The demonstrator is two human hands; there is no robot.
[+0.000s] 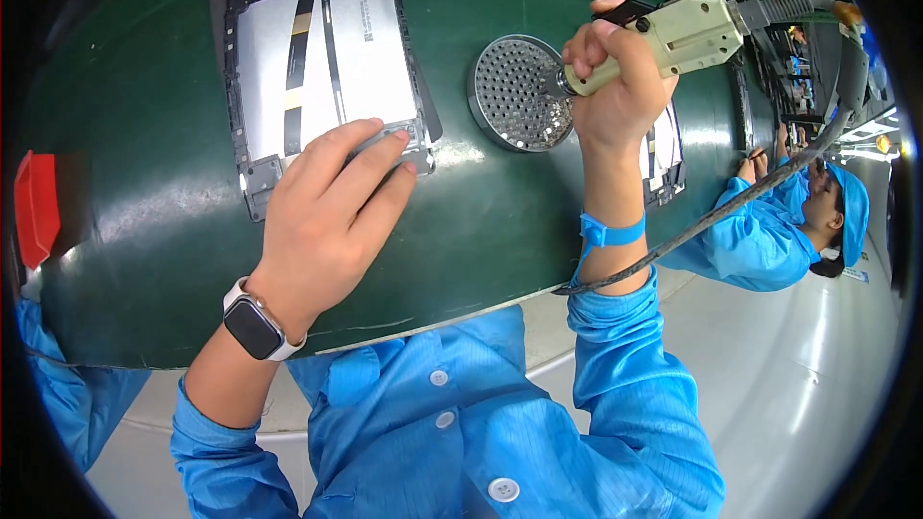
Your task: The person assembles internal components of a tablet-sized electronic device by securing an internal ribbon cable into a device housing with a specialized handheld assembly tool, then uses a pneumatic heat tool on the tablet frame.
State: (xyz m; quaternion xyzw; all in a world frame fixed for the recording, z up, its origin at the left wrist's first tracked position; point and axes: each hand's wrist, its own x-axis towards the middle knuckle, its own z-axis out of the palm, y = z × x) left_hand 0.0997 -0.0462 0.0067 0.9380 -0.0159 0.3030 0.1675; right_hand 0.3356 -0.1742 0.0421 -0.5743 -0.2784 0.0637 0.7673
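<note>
My right hand [620, 72] is wrapped round a pale green electric screwdriver [683, 36], which lies tilted with its nose toward the left. The nose reaches over the rim of a round metal dish [519, 86] with a perforated plate; small shiny screws sit at its lower right. Whether the bit touches a screw is too small to tell. My left hand [332, 216] lies with fingers stretched out across the lower right corner of a tablet panel [370, 48]. The panel has a black frame, a silvery back and dark ribbon cables. My fingers hide part of its lower edge.
Everything stands on a green worktop [461, 240]. A red object [37, 210] is at the far left. Another panel [665, 159] lies partly behind my right wrist. A thick cable [731, 207] loops beside my right forearm. A co-worker in blue [769, 231] sits at the right.
</note>
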